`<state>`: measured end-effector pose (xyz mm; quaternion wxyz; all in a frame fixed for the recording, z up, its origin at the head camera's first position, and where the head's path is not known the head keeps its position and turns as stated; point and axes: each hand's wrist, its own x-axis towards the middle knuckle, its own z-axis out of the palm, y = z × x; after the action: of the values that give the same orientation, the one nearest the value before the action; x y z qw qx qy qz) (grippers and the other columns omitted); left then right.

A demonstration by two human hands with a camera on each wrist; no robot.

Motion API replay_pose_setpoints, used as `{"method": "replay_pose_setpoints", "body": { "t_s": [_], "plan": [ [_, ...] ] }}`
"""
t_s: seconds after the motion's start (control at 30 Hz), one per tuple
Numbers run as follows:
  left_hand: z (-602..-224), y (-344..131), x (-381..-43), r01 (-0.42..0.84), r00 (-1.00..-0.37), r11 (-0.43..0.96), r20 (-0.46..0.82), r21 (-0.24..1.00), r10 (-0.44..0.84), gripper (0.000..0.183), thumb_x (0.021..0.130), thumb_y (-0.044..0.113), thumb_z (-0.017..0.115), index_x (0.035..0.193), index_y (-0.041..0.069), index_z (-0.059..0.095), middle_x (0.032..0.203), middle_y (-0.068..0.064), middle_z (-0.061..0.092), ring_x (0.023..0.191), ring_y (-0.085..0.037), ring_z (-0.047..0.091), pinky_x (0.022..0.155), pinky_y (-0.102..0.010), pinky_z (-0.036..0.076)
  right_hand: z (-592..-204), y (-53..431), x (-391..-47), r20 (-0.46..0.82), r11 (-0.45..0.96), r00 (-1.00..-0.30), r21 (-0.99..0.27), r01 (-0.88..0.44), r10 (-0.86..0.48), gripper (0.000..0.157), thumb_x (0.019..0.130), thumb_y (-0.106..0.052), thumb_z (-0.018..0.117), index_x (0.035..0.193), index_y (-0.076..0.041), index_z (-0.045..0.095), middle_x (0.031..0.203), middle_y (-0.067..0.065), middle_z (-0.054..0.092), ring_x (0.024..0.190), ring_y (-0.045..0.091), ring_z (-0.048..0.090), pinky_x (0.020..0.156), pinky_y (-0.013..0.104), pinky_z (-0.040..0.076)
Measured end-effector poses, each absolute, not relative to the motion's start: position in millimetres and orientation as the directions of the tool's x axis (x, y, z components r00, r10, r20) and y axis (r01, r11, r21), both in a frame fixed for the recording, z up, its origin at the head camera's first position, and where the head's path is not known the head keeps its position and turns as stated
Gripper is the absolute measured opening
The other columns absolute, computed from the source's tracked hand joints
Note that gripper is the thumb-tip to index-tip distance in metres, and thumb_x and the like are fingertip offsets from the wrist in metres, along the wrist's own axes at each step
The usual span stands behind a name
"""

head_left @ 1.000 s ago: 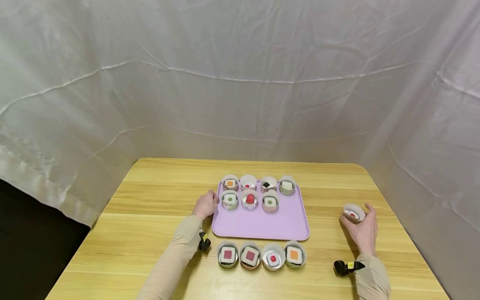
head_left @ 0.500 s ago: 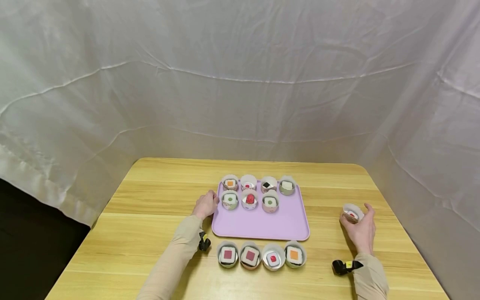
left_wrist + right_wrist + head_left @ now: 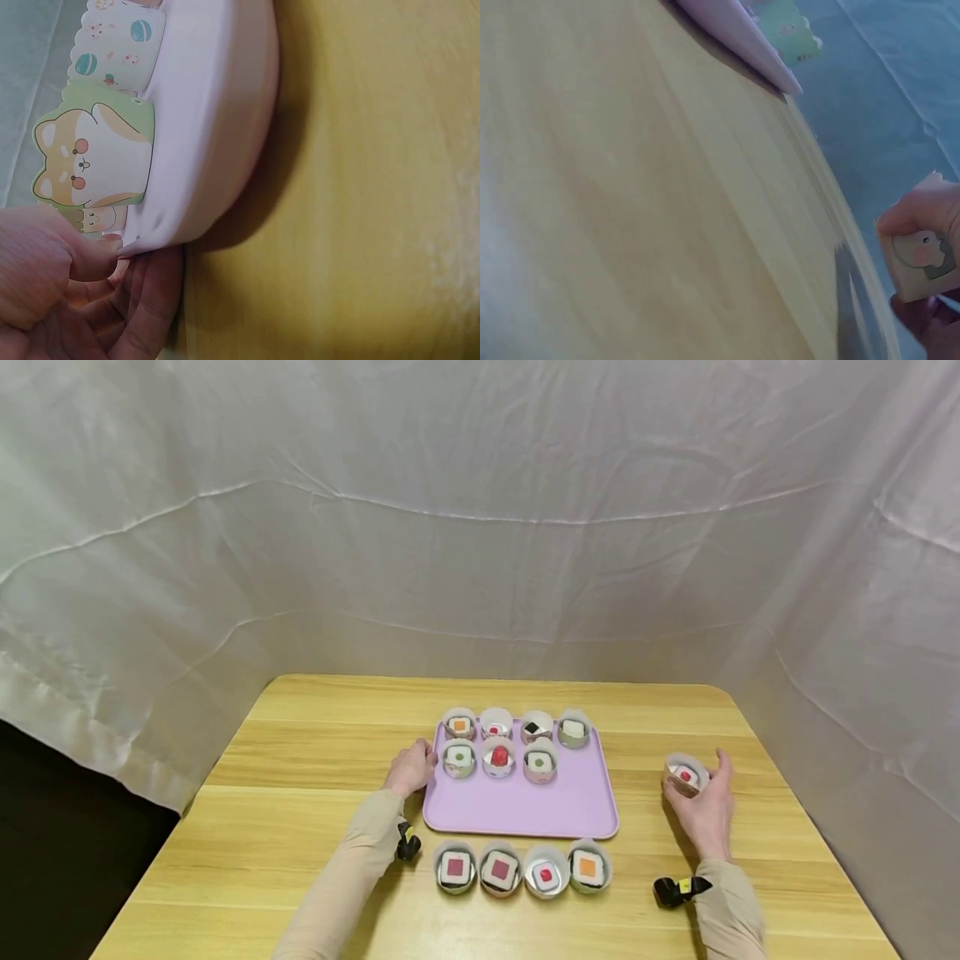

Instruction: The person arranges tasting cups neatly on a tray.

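My left hand (image 3: pixel 410 768) grips the left edge of a lilac tray (image 3: pixel 517 810); in the left wrist view the thumb lies over the rim and the fingers curl beneath it. On the tray's far half stand several paper cups, such as one with a red piece (image 3: pixel 499 757), each with a toy-like sushi piece inside. Off to the tray's right, my right hand (image 3: pixel 707 814) holds a paper cup (image 3: pixel 677 783) between thumb and fingers. In it lies a white sushi piece with a red centre (image 3: pixel 685 775). The right wrist view shows this cup (image 3: pixel 919 259) above the tabletop.
A row of paper cups with sushi pieces, including one with an orange centre (image 3: pixel 588 867), stands before the tray's near edge. The wooden table (image 3: pixel 300 810) is enclosed by a pale hanging cloth (image 3: pixel 480 577) behind and at the sides.
My right hand has moved left, towards the tray, and slightly away from me, carrying the paper cup. My left hand and the tray have stayed in place.
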<state>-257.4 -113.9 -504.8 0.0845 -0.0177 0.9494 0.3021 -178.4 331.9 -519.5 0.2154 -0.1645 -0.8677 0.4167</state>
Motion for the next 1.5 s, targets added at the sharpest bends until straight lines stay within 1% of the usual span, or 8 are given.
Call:
{"method": "replay_pose_setpoints", "body": {
  "t_s": [0.17, 0.3, 0.47, 0.67, 0.93, 1.1, 1.33, 1.5],
  "plan": [
    [-504.9, -114.1, -257.6, -0.086, -0.985, 0.817, -0.173, 0.570, 0.017, 0.015, 0.105, 0.020, 0.049, 0.101, 0.007, 0.055, 0.086, -0.012, 0.062, 0.079, -0.025, 0.061, 0.066, -0.033, 0.048, -517.1, 323.4, -181.5, 0.289, 0.600, -0.847, -0.799, 0.044, 0.447, 0.104, 0.077, 0.000, 0.078, 0.159, -0.010, 0.014, 0.133, 0.033, 0.050, 0.119, 0.049, 0.050, 0.106, 0.064, 0.039],
    [-504.1, -114.3, -257.7, -0.087, -0.985, 0.818, -0.173, 0.568, 0.015, 0.015, 0.104, 0.020, 0.050, 0.101, 0.007, 0.055, 0.086, -0.012, 0.062, 0.080, -0.026, 0.061, 0.067, -0.034, 0.048, -516.7, 317.2, -183.6, 0.312, 0.603, -0.850, -0.798, 0.007, 0.424, 0.103, 0.076, 0.001, 0.079, 0.158, -0.007, 0.017, 0.131, 0.033, 0.052, 0.118, 0.048, 0.052, 0.107, 0.063, 0.039],
    [-504.5, -114.3, -257.1, -0.088, -0.984, 0.818, -0.175, 0.568, 0.016, 0.015, 0.105, 0.020, 0.049, 0.102, 0.007, 0.056, 0.087, -0.012, 0.062, 0.080, -0.025, 0.061, 0.067, -0.034, 0.048, -517.9, 309.2, -187.1, 0.315, 0.614, -0.869, -0.790, -0.015, 0.383, 0.101, 0.076, 0.000, 0.079, 0.158, -0.005, 0.018, 0.130, 0.033, 0.054, 0.116, 0.048, 0.054, 0.105, 0.060, 0.040],
    [-505.4, -113.7, -257.1, -0.088, -0.984, 0.821, -0.175, 0.564, 0.015, 0.015, 0.105, 0.020, 0.049, 0.103, 0.006, 0.056, 0.087, -0.012, 0.062, 0.080, -0.025, 0.061, 0.068, -0.034, 0.049, -519.4, 298.4, -192.4, 0.308, 0.643, -0.904, -0.764, -0.048, 0.298, 0.101, 0.077, -0.002, 0.080, 0.157, -0.005, 0.019, 0.128, 0.034, 0.056, 0.114, 0.049, 0.057, 0.105, 0.061, 0.043],
    [-505.1, -113.3, -256.4, -0.087, -0.984, 0.820, -0.175, 0.565, 0.016, 0.015, 0.105, 0.020, 0.050, 0.104, 0.006, 0.056, 0.088, -0.013, 0.062, 0.081, -0.026, 0.061, 0.068, -0.034, 0.049, -517.8, 284.7, -198.6, 0.269, 0.653, -0.943, -0.753, -0.078, 0.197, 0.101, 0.080, -0.007, 0.081, 0.158, -0.007, 0.016, 0.131, 0.032, 0.057, 0.116, 0.046, 0.058, 0.103, 0.057, 0.042],
    [-504.8, -113.7, -256.3, -0.081, -0.986, 0.823, -0.166, 0.562, 0.016, 0.015, 0.104, 0.020, 0.050, 0.103, 0.006, 0.056, 0.088, -0.013, 0.062, 0.080, -0.027, 0.060, 0.067, -0.035, 0.048, -518.5, 278.2, -203.2, 0.243, 0.644, -0.958, -0.759, -0.090, 0.153, 0.104, 0.079, -0.006, 0.081, 0.159, -0.007, 0.014, 0.130, 0.031, 0.058, 0.116, 0.045, 0.059, 0.105, 0.055, 0.043],
    [-504.2, -113.6, -255.7, -0.074, -0.987, 0.825, -0.159, 0.560, 0.020, 0.015, 0.104, 0.020, 0.050, 0.102, 0.006, 0.056, 0.087, -0.012, 0.061, 0.079, -0.026, 0.059, 0.065, -0.033, 0.046, -519.3, 270.5, -206.7, 0.193, 0.617, -0.977, -0.781, -0.097, 0.091, 0.109, 0.080, -0.008, 0.082, 0.160, -0.010, 0.009, 0.134, 0.031, 0.055, 0.119, 0.046, 0.058, 0.108, 0.059, 0.042],
    [-503.3, -113.8, -255.3, -0.071, -0.987, 0.826, -0.156, 0.560, 0.021, 0.015, 0.104, 0.019, 0.050, 0.102, 0.006, 0.056, 0.086, -0.012, 0.061, 0.079, -0.026, 0.059, 0.065, -0.033, 0.046, -519.1, 265.2, -210.0, 0.179, 0.607, -0.982, -0.787, -0.109, 0.057, 0.110, 0.080, -0.010, 0.083, 0.161, -0.011, 0.008, 0.135, 0.033, 0.054, 0.120, 0.047, 0.058, 0.109, 0.060, 0.042]
  ]
}}
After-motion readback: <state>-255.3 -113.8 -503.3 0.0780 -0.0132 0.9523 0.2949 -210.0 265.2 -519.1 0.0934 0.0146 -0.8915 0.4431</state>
